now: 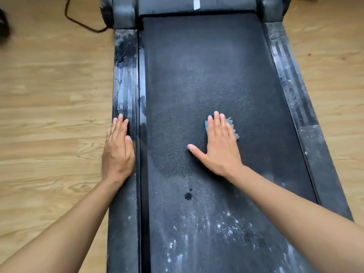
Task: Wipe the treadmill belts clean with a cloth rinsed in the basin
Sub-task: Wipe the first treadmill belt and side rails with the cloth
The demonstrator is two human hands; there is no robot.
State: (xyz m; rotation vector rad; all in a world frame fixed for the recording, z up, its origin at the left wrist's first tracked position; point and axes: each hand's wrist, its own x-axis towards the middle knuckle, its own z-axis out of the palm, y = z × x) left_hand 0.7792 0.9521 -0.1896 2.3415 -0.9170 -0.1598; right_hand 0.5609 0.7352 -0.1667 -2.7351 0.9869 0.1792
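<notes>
A black treadmill belt [197,75] runs away from me down the middle of the view, dusty, with white specks and streaks at its near end and a dark wet spot near the centre. My right hand [218,146] lies flat with straight fingers, pressing a small blue-grey cloth [233,128] onto the belt; most of the cloth is hidden under the palm. My left hand [118,152] rests flat on the ribbed left side rail [125,81]. No basin is in view.
The right side rail [291,91] is dusty and streaked. The treadmill's front housing [197,4] spans the top. A dark cable [78,20] lies on the wooden floor [49,115] at the upper left. A dark object sits at the far left edge.
</notes>
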